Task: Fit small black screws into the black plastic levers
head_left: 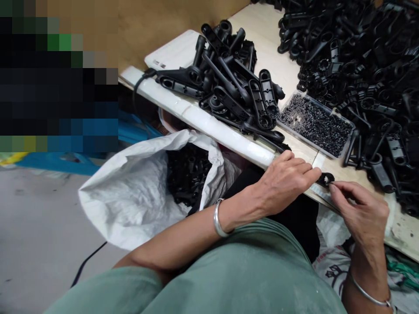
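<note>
My left hand (288, 179) and my right hand (360, 209) meet at the table's near edge over a small black plastic part (327, 178). The left fingers are closed around the part, most of which they hide. The right thumb and forefinger pinch at its exposed end; what they hold, if anything, is too small to make out. A silver bangle sits on each wrist. A clear tray of small black screws (314, 124) lies just beyond my hands.
A stack of black plastic arms (235, 83) sits on the wooden table (271, 39), and a large heap of them (366, 65) fills the right. A white sack (131, 192) holding black parts stands open at the left, below the table edge.
</note>
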Motion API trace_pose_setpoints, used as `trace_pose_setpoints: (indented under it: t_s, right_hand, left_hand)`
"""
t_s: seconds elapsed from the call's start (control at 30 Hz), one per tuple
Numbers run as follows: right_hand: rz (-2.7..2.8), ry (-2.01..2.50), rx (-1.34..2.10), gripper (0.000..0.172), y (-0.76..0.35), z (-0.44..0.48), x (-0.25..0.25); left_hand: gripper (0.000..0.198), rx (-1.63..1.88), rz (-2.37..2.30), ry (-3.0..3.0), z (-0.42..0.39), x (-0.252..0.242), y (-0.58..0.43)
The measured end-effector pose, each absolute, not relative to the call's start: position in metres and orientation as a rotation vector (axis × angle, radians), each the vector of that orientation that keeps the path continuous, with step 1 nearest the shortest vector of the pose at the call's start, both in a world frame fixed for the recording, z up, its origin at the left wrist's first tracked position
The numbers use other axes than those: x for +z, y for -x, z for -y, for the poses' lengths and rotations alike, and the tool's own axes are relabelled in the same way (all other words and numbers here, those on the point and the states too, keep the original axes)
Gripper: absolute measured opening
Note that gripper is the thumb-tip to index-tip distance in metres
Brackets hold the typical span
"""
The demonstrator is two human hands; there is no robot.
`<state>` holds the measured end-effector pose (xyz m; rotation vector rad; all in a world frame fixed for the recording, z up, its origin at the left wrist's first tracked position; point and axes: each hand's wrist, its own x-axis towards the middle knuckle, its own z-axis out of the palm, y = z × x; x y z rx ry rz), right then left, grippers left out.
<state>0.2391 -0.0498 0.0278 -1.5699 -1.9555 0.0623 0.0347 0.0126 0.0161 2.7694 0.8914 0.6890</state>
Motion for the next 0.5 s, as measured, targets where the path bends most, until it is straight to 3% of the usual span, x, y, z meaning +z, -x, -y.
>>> trace_pose_setpoints:
  t_s: [0.5]
  right_hand:
    - [2.301, 1.381, 0.334, 0.008, -0.255, 0.028, 0.045]
  left_hand:
    - [0.021, 0.69, -0.668, -2.717, -0.026, 0.015, -0.031]
